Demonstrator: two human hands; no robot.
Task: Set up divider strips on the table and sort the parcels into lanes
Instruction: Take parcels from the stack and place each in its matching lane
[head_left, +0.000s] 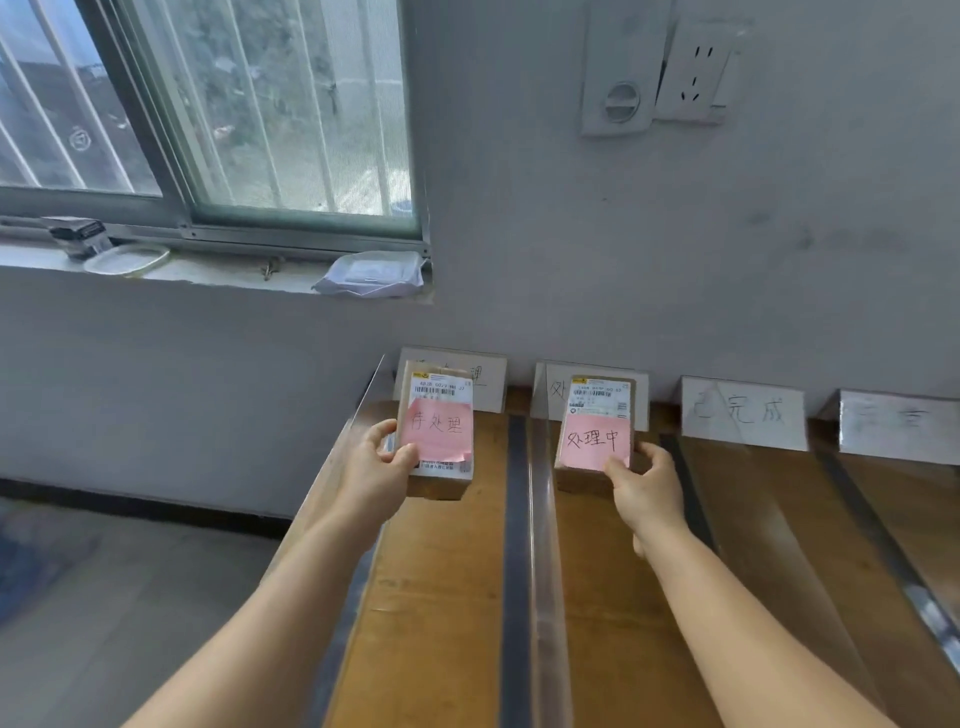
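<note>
In the head view, the left hand (376, 457) pinches a brown cardboard parcel with a pink note (439, 434) in the far-left lane of the wooden table (447, 597). The right hand (644, 486) grasps a second pink-noted cardboard parcel (597, 434) in the next lane. Each parcel's long axis points toward the white label cards (743, 413) at the wall. A clear divider strip (543, 545) runs between them. Both parcels seem to touch the table.
</note>
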